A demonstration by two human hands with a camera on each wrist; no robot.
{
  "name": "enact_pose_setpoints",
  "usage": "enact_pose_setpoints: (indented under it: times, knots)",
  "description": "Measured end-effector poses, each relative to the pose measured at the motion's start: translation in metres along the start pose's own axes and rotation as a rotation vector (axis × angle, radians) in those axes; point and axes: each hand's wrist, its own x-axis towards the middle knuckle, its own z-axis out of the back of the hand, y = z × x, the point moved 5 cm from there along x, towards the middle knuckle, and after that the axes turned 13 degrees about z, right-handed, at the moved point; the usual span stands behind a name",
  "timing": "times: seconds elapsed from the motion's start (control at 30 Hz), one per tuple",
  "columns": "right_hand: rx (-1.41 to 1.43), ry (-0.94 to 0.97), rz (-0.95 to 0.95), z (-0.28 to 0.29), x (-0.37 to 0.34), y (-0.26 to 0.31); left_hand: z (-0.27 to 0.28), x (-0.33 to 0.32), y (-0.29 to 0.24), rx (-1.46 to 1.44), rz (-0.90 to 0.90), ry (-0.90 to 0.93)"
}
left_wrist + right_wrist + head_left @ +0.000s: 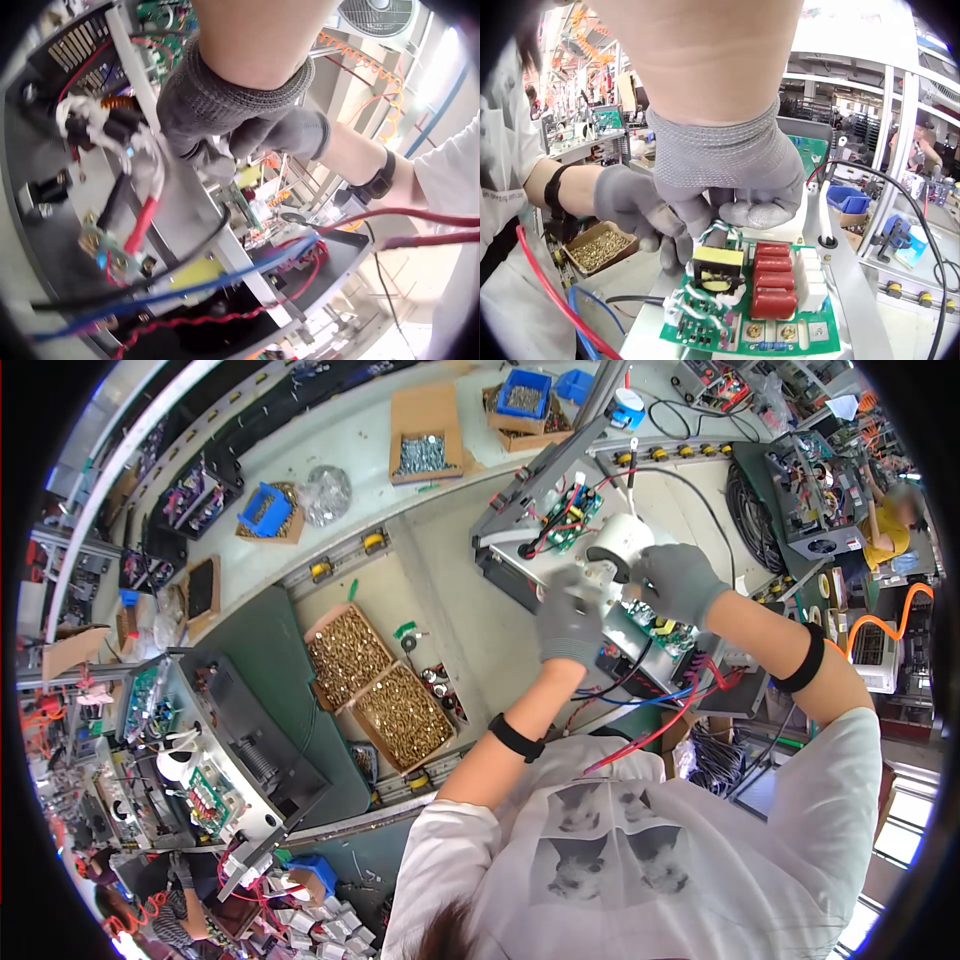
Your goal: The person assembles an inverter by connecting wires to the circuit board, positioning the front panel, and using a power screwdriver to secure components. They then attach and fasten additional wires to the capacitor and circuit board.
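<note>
the white cylindrical component point(622, 538) is located over the open grey metal chassis point(520, 490), between two green circuit boards point(575, 515). the grey-gloved right hand point(685, 580) is positioned at its side, fingers bent; the grey-gloved left hand point(572, 622) is positioned just beside it, fingers blurred. what either hand pinches cannot be determined. surrounding containers: two brown cardboard boxes point(430, 757), side by side, filled with small brass-coloured parts; one open cardboard carton point(423, 412), holding silver-coloured fasteners; one blue plastic bin point(525, 377), holding small grey parts.
</note>
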Motion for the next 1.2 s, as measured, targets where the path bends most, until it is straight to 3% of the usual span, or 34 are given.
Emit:
enact_pose_setpoints:
  times: [0.03, 0.07, 0.13, 0.2, 0.23, 0.27, 0.3, 0.4, 0.47, 0.5, 0.67, 0.73, 0.8, 0.87, 0.9, 0.93, 1.0, 1.03, 1.07, 1.13, 1.2]
  knots:
    - [0.144, -0.112, -0.093, 0.011, 0.005, -0.005, 0.015, 0.010, -0.007, 0.109, -0.118, -0.253]
    - [0.293, -0.224, -0.183, 0.021, 0.009, -0.010, 0.020, 0.018, -0.014, 0.111, -0.139, -0.258]
    - [0.427, -0.513, -0.136, 0.025, 0.028, -0.016, 0.028, 0.031, -0.015, 0.204, 0.100, -0.310]
    - [0.571, -0.551, -0.214, 0.033, 0.050, -0.013, 0.022, 0.036, -0.015, 0.324, 0.060, -0.344]
    - [0.771, -0.623, -0.218, 0.031, 0.058, -0.013, 0.018, 0.038, -0.012, 0.184, 0.151, -0.239]
    - [0.775, -0.638, -0.207, 0.024, 0.068, -0.018, 0.012, 0.041, -0.005, 0.043, 0.239, -0.133]
    - [0.907, -0.655, -0.302, 0.010, 0.079, -0.029, 0.006, 0.047, 0.007, -0.075, 0.032, -0.210]
    - [1.080, -0.633, -0.421, 0.001, 0.082, -0.036, 0.014, 0.053, 0.007, -0.197, 0.085, -0.172]
    - [0.818, -0.590, -0.394, 0.006, 0.084, -0.039, 0.019, 0.059, 0.014, -0.153, 0.044, -0.148]
    - [0.822, -0.588, -0.390, 0.007, 0.085, -0.041, 0.020, 0.060, 0.017, -0.115, 0.009, -0.118]
    - [0.435, -0.464, -0.258, 0.016, 0.096, -0.046, 0.027, 0.066, 0.022, 0.158, 0.101, -0.236]
    - [0.486, -0.442, -0.226, 0.014, 0.103, -0.051, 0.029, 0.065, 0.023, 0.226, 0.114, -0.233]
    - [0.538, -0.423, -0.201, 0.013, 0.105, -0.055, 0.030, 0.064, 0.018, 0.091, 0.027, -0.089]
    - [0.940, -0.293, 0.025, 0.012, 0.101, -0.050, 0.030, 0.072, 0.025, 0.120, -0.040, -0.076]
    - [0.980, -0.250, 0.146, 0.013, 0.101, -0.049, 0.029, 0.073, 0.028, 0.142, -0.108, -0.067]
    - [0.985, -0.244, 0.147, 0.017, 0.097, -0.048, 0.031, 0.069, 0.024, 0.145, -0.101, -0.068]
    - [0.566, -0.172, 0.204, 0.025, 0.089, -0.040, 0.026, 0.063, 0.018, 0.256, -0.089, 0.034]
    - [0.306, -0.149, 0.274, 0.026, 0.088, -0.033, 0.022, 0.066, 0.028, 0.155, -0.168, -0.021]
    - [0.307, -0.152, 0.272, 0.028, 0.084, -0.026, 0.024, 0.064, 0.028, 0.157, -0.171, -0.019]
    - [0.000, -0.078, 0.362, 0.028, 0.074, -0.003, 0.035, 0.048, 0.015, 0.166, -0.401, -0.146]
    - [-0.059, -0.057, 0.354, 0.013, 0.079, 0.001, 0.045, 0.040, 0.005, 0.152, -0.466, -0.138]
